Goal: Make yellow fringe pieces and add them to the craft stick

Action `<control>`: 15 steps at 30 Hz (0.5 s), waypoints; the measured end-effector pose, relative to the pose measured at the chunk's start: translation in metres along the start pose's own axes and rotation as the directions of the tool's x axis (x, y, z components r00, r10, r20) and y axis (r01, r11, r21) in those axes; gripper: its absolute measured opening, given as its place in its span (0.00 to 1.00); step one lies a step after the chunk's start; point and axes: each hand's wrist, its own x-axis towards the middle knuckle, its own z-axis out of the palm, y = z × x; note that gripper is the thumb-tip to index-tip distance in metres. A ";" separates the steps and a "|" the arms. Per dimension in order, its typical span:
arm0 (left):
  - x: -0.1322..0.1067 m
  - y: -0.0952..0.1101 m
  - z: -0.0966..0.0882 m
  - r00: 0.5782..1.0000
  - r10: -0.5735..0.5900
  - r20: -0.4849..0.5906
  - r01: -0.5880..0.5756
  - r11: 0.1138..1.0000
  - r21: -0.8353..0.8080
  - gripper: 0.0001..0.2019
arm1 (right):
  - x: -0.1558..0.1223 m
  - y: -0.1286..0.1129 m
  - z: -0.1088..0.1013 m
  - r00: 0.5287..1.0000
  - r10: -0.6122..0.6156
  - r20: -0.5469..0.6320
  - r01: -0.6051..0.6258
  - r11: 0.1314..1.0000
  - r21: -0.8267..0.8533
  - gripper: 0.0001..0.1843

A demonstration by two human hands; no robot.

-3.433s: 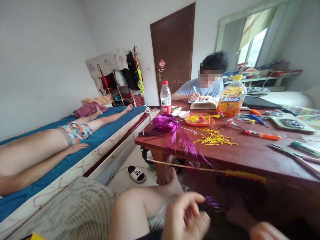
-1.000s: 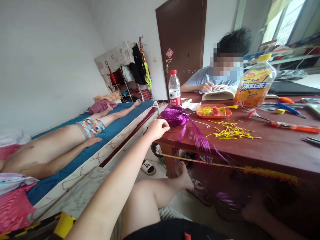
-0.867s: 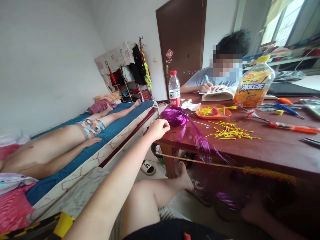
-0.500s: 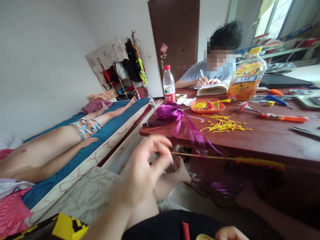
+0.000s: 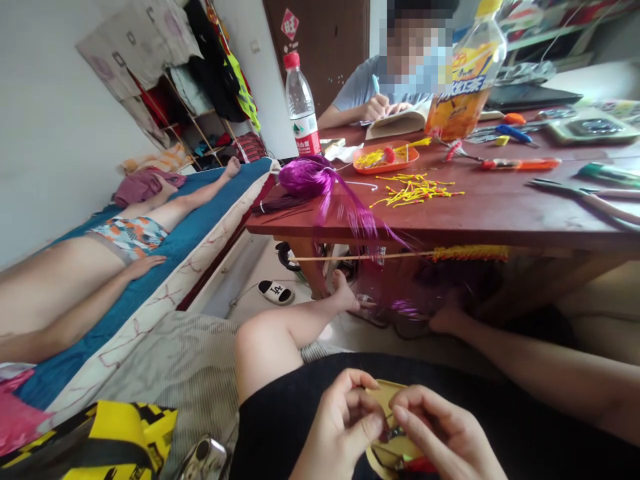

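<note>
Under fingers (image 5: 371,427), tan tray (image 5: 388,392), lengthwise; pointing forward

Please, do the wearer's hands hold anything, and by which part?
It cannot be told: the left hand and right hand curl over a yellowish tray.

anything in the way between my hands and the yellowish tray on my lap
Nothing visible stands between them. The left hand and right hand overlap opposite sides of the yellowish tray in this view. Whether the fingers touch it, or pinch something small, is hard to tell.
</note>
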 end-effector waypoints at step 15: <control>-0.004 -0.016 -0.001 0.982 -0.140 -0.123 0.108 0.965 -0.240 0.15 | -0.011 0.009 -0.010 0.951 -0.310 0.016 0.282 0.839 -0.466 0.09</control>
